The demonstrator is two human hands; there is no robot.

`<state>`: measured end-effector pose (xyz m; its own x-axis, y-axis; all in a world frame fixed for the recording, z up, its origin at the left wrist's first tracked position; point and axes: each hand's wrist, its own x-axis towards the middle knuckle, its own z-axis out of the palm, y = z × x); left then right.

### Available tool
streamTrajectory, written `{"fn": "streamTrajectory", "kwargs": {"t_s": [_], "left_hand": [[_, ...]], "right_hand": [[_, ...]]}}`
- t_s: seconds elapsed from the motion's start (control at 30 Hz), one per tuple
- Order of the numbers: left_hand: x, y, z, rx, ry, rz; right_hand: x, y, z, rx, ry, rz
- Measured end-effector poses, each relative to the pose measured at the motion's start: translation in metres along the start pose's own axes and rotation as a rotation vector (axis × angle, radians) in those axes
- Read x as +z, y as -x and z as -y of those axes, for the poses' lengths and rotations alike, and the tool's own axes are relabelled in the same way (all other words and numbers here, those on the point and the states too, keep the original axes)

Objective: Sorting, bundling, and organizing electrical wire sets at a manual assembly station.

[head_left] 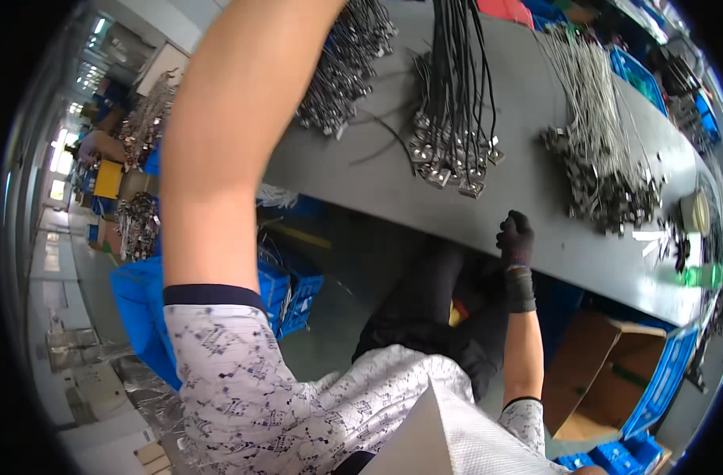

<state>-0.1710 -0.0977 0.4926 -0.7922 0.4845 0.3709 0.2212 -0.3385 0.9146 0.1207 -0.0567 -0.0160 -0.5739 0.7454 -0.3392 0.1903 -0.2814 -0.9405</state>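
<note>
My right hand (516, 239), in a dark glove with a grey cuff, is curled closed at the near edge of the grey table (527, 170). Nothing shows sticking out of its fingers. My left arm (227, 142) stretches far forward past the upper edge of the view, so the left hand is out of sight. Between the arms lies a bundle of black cables (456, 87) with square metal ends (448, 162) fanned toward me. More dark cables with small metal ends (330, 87) lie beside my left arm. A bundle of pale cables (587, 103) with dark metal ends spreads on the right.
Blue crates (294, 305) stand below the table at the left. A cardboard box (599, 372) sits in a blue crate at the lower right. A green bottle (703, 275) and a tape roll (695, 212) are on the table's right end. Bundled parts (144, 222) line the left side.
</note>
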Motion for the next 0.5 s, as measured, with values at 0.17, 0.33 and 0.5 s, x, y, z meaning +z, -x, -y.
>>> {"fn": "streamTrajectory", "kwargs": {"t_s": [0.17,0.33,0.5], "left_hand": [[-0.017,-0.087,0.067,0.099,-0.111,-0.004],[-0.026,-0.188,0.124,0.214,-0.192,-0.113],[-0.071,-0.319,0.201,0.349,-0.512,-0.343]], "right_hand": [[0.078,-0.056,-0.006,-0.809,0.636,-0.114],[0.076,-0.084,-0.036,-0.713,0.892,-0.225],[0.077,-0.085,-0.011,-0.583,0.982,-0.192]]}}
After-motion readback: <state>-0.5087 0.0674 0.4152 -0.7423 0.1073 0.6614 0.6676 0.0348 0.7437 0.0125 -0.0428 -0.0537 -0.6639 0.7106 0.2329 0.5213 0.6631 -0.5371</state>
